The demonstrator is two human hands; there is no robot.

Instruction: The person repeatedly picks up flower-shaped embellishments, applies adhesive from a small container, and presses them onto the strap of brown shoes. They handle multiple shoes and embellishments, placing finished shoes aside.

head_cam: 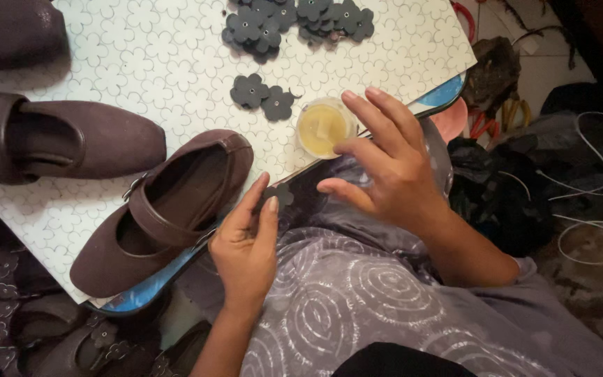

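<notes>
Head view is showing the left hand [246,241] pinching a small dark flower cutout [282,195] at the bench [141,49] edge, while the right hand [385,164], fingers spread and holding nothing, is hovering just beside the round cup of yellowish glue [322,127]. A careless nudge could be tipping it onto the matte brown strap shoe [169,206].

A white board [141,56] patterned with pale flower outlines fills the upper left of the frame, its blue edge [448,91] showing at the upper right. Beyond it, at the top right, lies a pale tiled floor [546,70] (partly cluttered with dark bags [504,188] and loose white cords [594,181]). The lower right floor looks dusty and grey. Light is soft and even.
</notes>
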